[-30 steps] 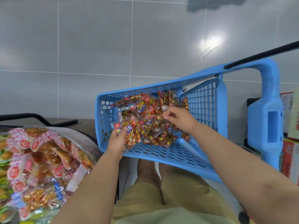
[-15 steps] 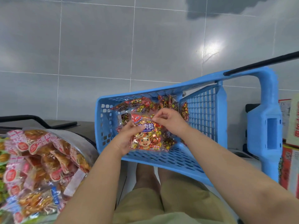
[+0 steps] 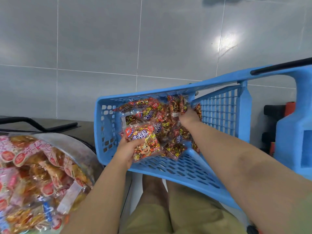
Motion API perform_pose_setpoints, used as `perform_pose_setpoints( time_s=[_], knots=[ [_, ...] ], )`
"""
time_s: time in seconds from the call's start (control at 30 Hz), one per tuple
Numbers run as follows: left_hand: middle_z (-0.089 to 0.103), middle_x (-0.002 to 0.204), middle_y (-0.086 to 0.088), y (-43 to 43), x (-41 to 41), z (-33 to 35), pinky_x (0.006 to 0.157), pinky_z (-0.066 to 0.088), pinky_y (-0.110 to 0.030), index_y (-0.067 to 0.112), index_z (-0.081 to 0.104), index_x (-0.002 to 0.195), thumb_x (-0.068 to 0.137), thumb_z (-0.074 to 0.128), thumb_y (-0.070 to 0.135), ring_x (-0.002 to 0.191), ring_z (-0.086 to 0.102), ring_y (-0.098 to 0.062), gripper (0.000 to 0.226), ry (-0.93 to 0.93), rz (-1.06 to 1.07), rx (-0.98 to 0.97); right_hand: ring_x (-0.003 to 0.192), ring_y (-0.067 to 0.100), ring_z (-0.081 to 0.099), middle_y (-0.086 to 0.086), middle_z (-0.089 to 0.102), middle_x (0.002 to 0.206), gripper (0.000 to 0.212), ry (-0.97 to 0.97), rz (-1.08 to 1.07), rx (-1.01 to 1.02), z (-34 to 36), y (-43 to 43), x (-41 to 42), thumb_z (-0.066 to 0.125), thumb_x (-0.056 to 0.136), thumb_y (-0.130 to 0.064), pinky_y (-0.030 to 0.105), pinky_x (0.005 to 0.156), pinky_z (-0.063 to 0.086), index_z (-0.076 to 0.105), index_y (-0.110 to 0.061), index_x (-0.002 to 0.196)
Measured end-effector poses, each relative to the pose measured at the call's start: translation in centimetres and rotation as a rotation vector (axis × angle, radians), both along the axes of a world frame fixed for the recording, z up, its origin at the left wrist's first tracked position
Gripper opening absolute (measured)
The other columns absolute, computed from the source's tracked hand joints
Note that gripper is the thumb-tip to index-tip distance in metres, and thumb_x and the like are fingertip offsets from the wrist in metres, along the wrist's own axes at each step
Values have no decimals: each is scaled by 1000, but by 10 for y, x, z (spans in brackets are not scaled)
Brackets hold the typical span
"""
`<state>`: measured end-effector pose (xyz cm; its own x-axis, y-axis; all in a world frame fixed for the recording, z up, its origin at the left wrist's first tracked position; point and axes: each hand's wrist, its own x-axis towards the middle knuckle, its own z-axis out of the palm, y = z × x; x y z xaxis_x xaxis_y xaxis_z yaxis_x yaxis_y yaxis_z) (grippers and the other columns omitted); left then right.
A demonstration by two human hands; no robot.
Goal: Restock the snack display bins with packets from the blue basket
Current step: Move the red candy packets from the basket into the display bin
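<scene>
Blue basket [image 3: 185, 168] cradles a pile [image 3: 162, 119] of red snack packets: the left hand [image 3: 129, 152] grips one packet [image 3: 143, 141], and beyond it the right hand [image 3: 189, 116] reaches in, grip unclear.

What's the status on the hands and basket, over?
Left hand grips one snack packet inside the blue basket. Right hand deep among the other packets, fingers hidden. Snack bin at left piled high; nothing blocking.
</scene>
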<state>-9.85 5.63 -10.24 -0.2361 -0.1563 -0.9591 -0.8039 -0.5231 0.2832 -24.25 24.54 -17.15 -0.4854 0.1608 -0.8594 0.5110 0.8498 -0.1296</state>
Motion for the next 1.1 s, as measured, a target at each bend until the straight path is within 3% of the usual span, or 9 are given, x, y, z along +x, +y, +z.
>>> perform_pose_setpoints(
  time_s=[0.17,0.3,0.4,0.53,0.67,0.77,0.83,0.9,1.1],
  knots=[
    [72,104,-4,-6,2,4,69,57,-38,27,55,117,83,70,3,94,69,-27,44,14,48,-25,114,34,54,16,55,129,43,88,46,-28,-1,8,10,33,100,-24,38,91,45,35,-17,142],
    [72,101,-4,-11,-3,11,76,57,-43,30,58,103,83,68,1,90,70,-27,37,47,45,-38,76,17,59,0,64,92,38,189,-83,-109,19,17,18,33,101,-22,29,61,46,44,-24,137],
    [72,100,-3,-13,-8,20,78,56,-43,29,58,104,83,68,0,89,70,-25,37,74,27,-51,62,7,52,-9,62,82,30,311,-196,-185,47,25,26,38,100,-24,25,50,38,56,-25,124],
    [72,103,-6,-17,-15,42,76,56,-43,26,58,109,81,70,1,91,70,-27,39,100,30,-67,77,3,63,-18,66,85,16,360,-364,-439,98,32,32,52,95,-24,19,65,48,64,-31,103],
    [71,106,-10,-19,-15,72,74,58,-48,28,58,110,80,71,2,92,70,-32,42,155,130,-50,89,22,62,3,69,92,9,176,-766,-816,149,24,25,58,90,-15,36,81,50,65,-15,96],
    [70,110,-13,-19,-11,97,73,58,-49,19,55,123,80,72,5,96,69,-35,49,204,241,-58,99,30,59,7,66,101,27,-79,-913,-1101,177,8,14,56,85,-26,43,84,52,62,-12,106],
    [70,111,-14,-21,-6,116,72,58,-48,19,55,124,77,73,7,99,68,-36,52,257,334,-48,119,36,52,16,59,125,47,-222,-879,-1180,190,-10,9,50,89,-35,54,101,40,54,-9,128],
    [70,112,-15,-26,3,133,71,58,-49,19,55,123,71,75,11,98,69,-35,57,325,398,-44,124,38,49,18,53,134,52,-282,-795,-1189,200,-30,7,45,91,-39,57,104,36,48,-10,134],
    [76,89,-6,-60,60,188,55,56,-40,24,59,111,76,73,4,76,73,-28,43,416,503,-200,99,31,66,13,68,110,42,-463,-412,-1150,239,-98,34,54,86,-36,48,84,53,57,-12,120]
  ],
)
